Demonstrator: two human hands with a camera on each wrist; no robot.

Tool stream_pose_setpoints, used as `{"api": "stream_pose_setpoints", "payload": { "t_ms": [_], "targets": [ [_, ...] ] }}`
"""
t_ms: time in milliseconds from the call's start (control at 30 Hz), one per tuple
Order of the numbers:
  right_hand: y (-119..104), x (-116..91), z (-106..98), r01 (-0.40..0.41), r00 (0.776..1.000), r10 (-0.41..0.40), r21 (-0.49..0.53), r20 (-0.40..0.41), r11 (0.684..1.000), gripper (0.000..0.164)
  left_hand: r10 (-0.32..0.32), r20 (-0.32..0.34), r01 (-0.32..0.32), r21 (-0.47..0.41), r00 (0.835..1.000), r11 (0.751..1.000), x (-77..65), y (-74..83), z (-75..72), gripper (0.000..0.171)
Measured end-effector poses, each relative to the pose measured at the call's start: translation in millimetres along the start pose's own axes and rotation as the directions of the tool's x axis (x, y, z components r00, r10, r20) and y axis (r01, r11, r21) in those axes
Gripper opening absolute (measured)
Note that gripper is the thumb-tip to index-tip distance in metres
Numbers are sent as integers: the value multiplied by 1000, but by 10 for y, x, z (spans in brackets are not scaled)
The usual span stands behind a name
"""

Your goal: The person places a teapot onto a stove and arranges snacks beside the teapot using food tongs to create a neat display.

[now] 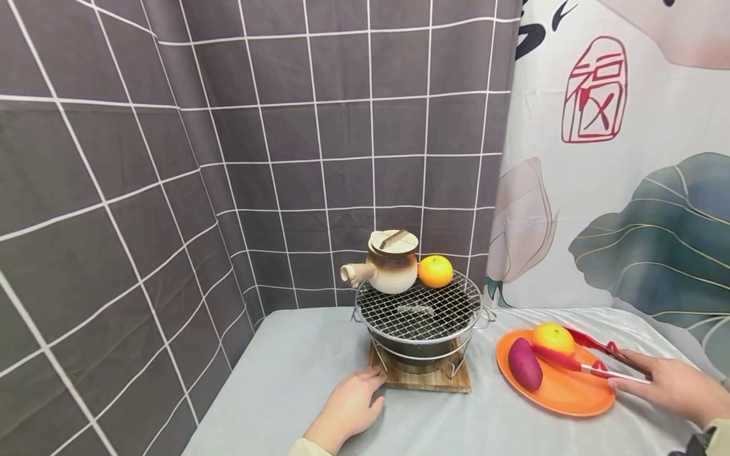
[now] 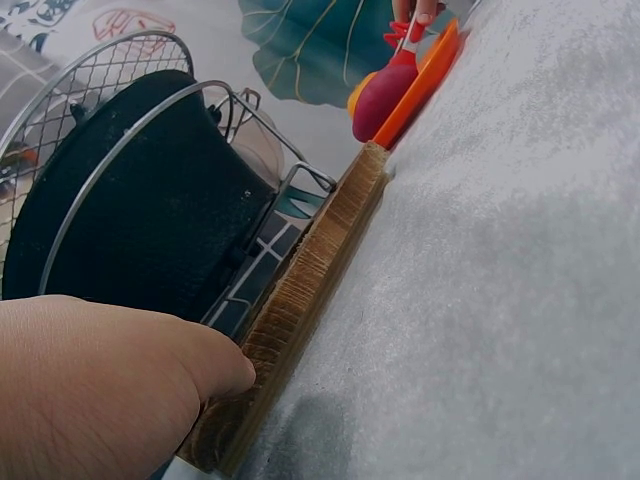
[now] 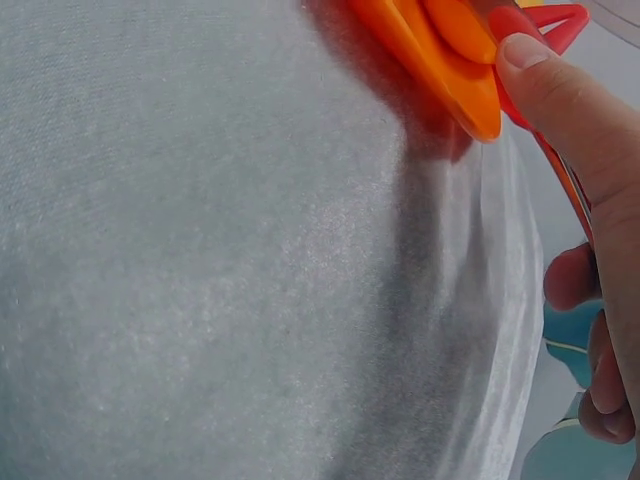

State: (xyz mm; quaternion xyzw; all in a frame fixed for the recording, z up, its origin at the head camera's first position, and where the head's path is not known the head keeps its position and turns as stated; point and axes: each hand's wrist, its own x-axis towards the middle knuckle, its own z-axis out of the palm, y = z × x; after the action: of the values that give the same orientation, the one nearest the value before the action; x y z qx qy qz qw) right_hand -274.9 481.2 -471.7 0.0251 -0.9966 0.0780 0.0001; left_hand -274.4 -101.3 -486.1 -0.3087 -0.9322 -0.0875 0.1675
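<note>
Here, at four o'clock, our right grip [image 1: 675, 386] holds tongs [image 1: 561, 360] astride a likely slick orange [image 1: 552, 337], best squeezed mid-sides; left grip [image 1: 352, 404] unclenched.

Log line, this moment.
left hand: touching brown wooden board; right hand: holding red-tipped metal tongs, tips flanking round orange fruit; orange plate: purple sweet potato, that fruit; round wire grill: cream-brown pot, second orange fruit

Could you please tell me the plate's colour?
The plate is orange; the head view shows it best.
</note>
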Motion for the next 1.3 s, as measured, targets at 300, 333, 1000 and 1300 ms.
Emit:
{"api": "stream_pose_setpoints", "payload": {
  "t_ms": [300,333,1000,1300],
  "targets": [
    [-5,4,-36,16,999,-17,-17,-39,1000,92,14,-15,-14,4,1000,1000,-2,-12,23,36],
    [-7,3,-43,16,999,-17,-18,-38,1000,93,14,-15,-14,4,1000,1000,0,-14,27,37],
    [32,11,-84,-4,1000,2,-60,-28,998,105,-13,13,13,-23,1000,1000,3,16,-42,37],
    [-38,-25,-137,21,997,-29,-104,-77,994,98,-12,15,12,-18,1000,1000,7,17,-55,37]
  ]
}}
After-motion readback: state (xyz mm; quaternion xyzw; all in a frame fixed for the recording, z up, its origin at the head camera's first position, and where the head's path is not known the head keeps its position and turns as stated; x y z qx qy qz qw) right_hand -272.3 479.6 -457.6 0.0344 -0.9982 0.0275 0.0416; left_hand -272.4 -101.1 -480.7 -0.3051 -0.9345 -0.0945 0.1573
